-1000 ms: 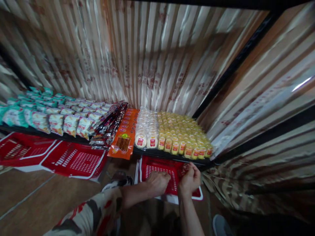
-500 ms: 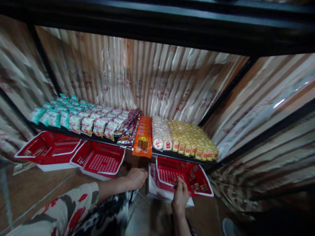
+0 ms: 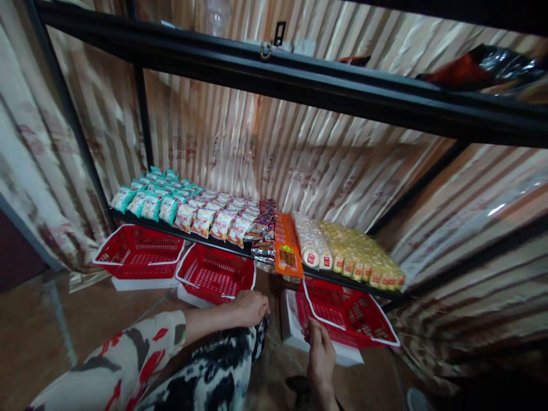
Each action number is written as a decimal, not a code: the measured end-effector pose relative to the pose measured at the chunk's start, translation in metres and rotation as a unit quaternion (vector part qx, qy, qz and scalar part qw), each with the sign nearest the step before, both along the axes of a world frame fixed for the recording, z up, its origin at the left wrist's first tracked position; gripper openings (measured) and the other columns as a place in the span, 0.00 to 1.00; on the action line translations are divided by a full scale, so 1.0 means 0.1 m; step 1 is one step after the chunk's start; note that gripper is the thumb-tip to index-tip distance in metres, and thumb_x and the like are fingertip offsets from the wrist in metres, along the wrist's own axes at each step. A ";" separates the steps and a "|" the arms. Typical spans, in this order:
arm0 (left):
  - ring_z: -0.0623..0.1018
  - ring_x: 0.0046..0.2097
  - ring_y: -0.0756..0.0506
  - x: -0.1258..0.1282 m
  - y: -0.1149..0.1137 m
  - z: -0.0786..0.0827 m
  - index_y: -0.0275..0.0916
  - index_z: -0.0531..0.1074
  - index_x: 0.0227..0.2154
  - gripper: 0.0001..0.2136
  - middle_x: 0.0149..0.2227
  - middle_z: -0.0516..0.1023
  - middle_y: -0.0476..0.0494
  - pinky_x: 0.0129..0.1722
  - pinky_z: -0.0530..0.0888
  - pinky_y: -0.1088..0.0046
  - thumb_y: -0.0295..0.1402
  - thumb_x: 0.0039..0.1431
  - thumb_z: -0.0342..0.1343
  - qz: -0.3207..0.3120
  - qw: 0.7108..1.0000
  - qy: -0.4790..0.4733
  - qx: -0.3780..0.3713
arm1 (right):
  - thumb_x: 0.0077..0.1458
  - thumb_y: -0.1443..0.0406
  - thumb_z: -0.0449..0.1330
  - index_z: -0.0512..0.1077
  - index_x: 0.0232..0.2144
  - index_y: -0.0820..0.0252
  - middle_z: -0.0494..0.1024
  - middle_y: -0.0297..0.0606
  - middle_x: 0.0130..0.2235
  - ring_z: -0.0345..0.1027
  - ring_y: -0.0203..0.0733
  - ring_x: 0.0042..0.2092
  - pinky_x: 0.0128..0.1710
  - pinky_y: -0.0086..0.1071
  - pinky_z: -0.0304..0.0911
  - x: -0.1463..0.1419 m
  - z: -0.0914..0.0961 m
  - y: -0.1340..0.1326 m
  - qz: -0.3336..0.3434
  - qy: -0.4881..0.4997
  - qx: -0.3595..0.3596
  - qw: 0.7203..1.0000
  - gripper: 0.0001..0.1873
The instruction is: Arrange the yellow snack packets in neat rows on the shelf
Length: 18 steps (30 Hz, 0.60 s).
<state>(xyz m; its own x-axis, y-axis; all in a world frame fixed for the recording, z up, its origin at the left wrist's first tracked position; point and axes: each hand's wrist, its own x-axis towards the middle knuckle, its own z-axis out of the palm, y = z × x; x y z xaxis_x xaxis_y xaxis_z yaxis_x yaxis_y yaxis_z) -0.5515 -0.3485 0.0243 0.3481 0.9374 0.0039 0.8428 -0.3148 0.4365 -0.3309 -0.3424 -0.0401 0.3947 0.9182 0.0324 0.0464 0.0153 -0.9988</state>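
Observation:
My left hand [image 3: 250, 308] is curled closed by my knee, in front of the middle red basket [image 3: 214, 279]; nothing shows in it. My right hand [image 3: 321, 351], palm partly turned up with the fingers bent together, is at the near rim of the right red basket [image 3: 368, 319]. Whether it touches that rim I cannot tell, and I see nothing in its fingers. Behind the hands, a low black shelf holds teal snack packets [image 3: 149, 202], white snack packets [image 3: 220, 222], an orange packet [image 3: 287, 245], round white-wrapped goods [image 3: 310, 254] and rows of yellow-wrapped cakes [image 3: 363, 251].
Another red basket [image 3: 141, 251] stands at the left. The baskets rest on white boxes on the tiled floor [image 3: 103, 337]. A black upper shelf beam [image 3: 240, 65] crosses above, and striped curtains [image 3: 205, 131] hang behind and at both sides.
The view has shifted upward and left, so the upper shelf shows more and the goods appear farther right. Both hands keep nearly the same closed pose.

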 end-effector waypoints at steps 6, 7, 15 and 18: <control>0.76 0.39 0.46 -0.52 -0.35 -0.04 0.41 0.73 0.34 0.12 0.37 0.79 0.45 0.40 0.70 0.71 0.28 0.56 0.44 0.002 1.000 -0.003 -0.028 | 0.38 0.47 0.60 0.73 0.31 0.61 0.73 0.33 0.26 0.64 0.38 0.30 0.32 0.31 0.62 -0.32 0.21 -0.49 -0.004 -0.003 -0.007 1.000 0.25; 0.76 0.39 0.46 -0.58 -0.40 -0.05 0.41 0.73 0.34 0.12 0.37 0.79 0.45 0.40 0.70 0.71 0.29 0.56 0.44 -0.002 1.000 -0.004 -0.026 | 0.38 0.46 0.60 0.73 0.32 0.61 0.74 0.33 0.26 0.65 0.38 0.30 0.33 0.32 0.62 -0.35 0.23 -0.58 -0.012 -0.006 -0.012 1.000 0.26; 0.76 0.37 0.48 -1.04 -0.75 -0.05 0.41 0.74 0.33 0.12 0.35 0.79 0.48 0.38 0.69 0.74 0.27 0.55 0.45 -0.038 0.999 -0.007 -0.034 | 0.35 0.48 0.62 0.74 0.31 0.60 0.76 0.35 0.27 0.69 0.40 0.30 0.31 0.33 0.65 -0.58 -0.02 -1.07 -0.092 0.030 -0.013 0.995 0.25; 0.76 0.38 0.47 -1.24 -0.81 -0.02 0.41 0.74 0.33 0.12 0.36 0.79 0.47 0.39 0.70 0.73 0.27 0.55 0.45 -0.051 0.998 -0.007 -0.027 | 0.38 0.49 0.60 0.74 0.31 0.61 0.77 0.36 0.27 0.71 0.41 0.28 0.29 0.34 0.66 -0.77 -0.15 -1.13 -0.126 0.034 0.028 0.991 0.23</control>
<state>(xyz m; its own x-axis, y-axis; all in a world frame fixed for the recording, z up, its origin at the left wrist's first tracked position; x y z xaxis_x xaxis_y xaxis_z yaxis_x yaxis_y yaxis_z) -0.6759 -0.4299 0.0223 0.4418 0.8962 -0.0404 0.8013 -0.3740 0.4669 -0.4077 -0.4554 -0.0552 0.6144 0.7876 0.0461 -0.0122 0.0680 -0.9976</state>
